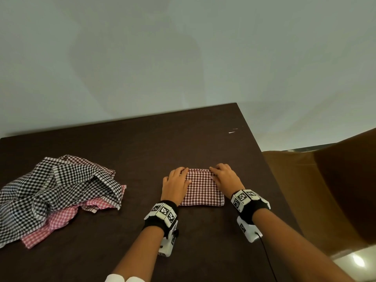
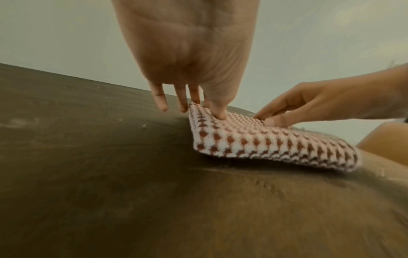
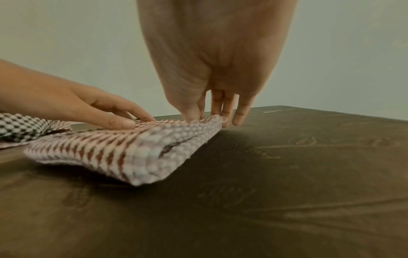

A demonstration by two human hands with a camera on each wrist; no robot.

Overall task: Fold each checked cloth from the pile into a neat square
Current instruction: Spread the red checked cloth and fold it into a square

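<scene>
A red-brown and white checked cloth [image 1: 203, 192], folded into a small rectangle, lies on the dark table [image 1: 142, 143] in front of me. My left hand [image 1: 186, 175] is at its far left corner, with the thumb on top and the fingers behind the edge, pinching it. My right hand [image 1: 215, 173] pinches the far right corner the same way. In the left wrist view the cloth [image 2: 276, 141] curls up slightly between the thumb and fingers of my left hand [image 2: 207, 106]. In the right wrist view the corner of the cloth [image 3: 114, 151] rises between the digits of my right hand [image 3: 205, 113].
A loose pile of checked cloths [image 1: 57, 192], black-and-white on top of pink ones, lies at the table's left. The table's right edge runs close beside my right arm, and a brown seat [image 1: 325, 190] stands beyond it. A pale wall stands behind the table.
</scene>
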